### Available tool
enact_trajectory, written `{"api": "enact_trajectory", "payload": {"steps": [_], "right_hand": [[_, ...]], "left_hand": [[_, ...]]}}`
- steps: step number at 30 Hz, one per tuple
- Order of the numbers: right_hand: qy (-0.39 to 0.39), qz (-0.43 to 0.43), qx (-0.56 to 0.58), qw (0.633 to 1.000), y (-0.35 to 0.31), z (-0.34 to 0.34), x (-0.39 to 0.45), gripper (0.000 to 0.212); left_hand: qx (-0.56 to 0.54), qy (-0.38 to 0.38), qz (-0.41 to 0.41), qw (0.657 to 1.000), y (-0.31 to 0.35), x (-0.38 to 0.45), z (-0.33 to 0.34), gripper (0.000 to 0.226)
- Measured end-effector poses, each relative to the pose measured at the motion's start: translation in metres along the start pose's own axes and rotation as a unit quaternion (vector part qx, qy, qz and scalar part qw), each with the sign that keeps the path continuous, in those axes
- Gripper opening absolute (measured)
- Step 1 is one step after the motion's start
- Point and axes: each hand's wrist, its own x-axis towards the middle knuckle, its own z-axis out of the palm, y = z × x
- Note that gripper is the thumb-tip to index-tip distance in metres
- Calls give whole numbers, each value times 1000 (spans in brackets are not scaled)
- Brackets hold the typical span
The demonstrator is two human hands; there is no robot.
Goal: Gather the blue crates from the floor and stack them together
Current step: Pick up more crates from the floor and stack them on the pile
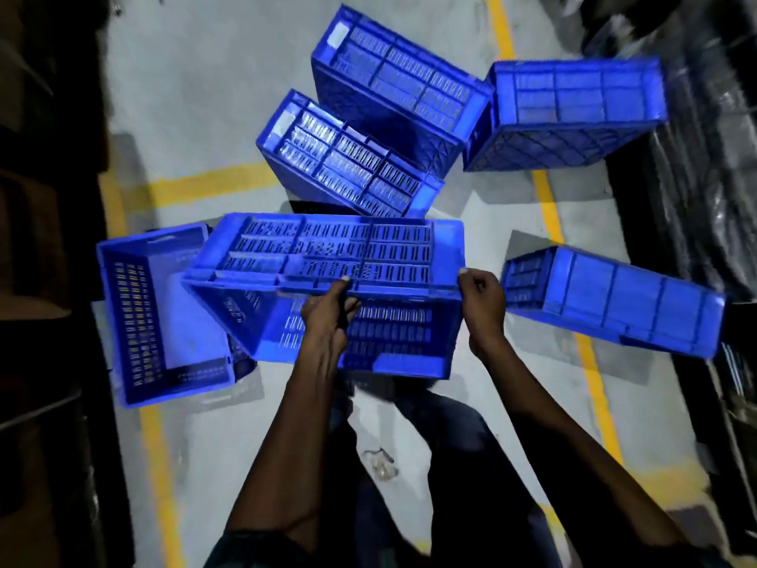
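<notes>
Both hands are on the nearest blue crate, which I see tipped on its side with its slotted wall facing up. My left hand is clenched over the near top edge, fingers curled through the slots; my right hand grips the same edge at its right corner. Just left of my left hand, another crate lies on the grey floor, partly behind the held one. Right of my right hand sits a tilted crate. Beyond both hands, three more crates lie tipped close together among yellow floor lines.
</notes>
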Motion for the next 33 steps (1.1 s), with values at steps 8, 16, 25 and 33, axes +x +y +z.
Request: {"api": "enact_trajectory", "payload": {"steps": [8,16,25,33], "right_hand": [[9,-123,158,980,-109,-47,-113,57],[2,-285,-56,957,-106,-75,-168,30],[30,-344,-28,938,-193,-69,-203,24],[-11,-455,-96,885,-222,-34,-240,37]], "left_hand": [[-101,-103,87,986,87,-151,-33,27],[-160,-123,141,969,160,-253,-67,20],[-240,-138,159,948,191,-295,-92,25],[-336,-76,216,914,186,-290,-148,25]]}}
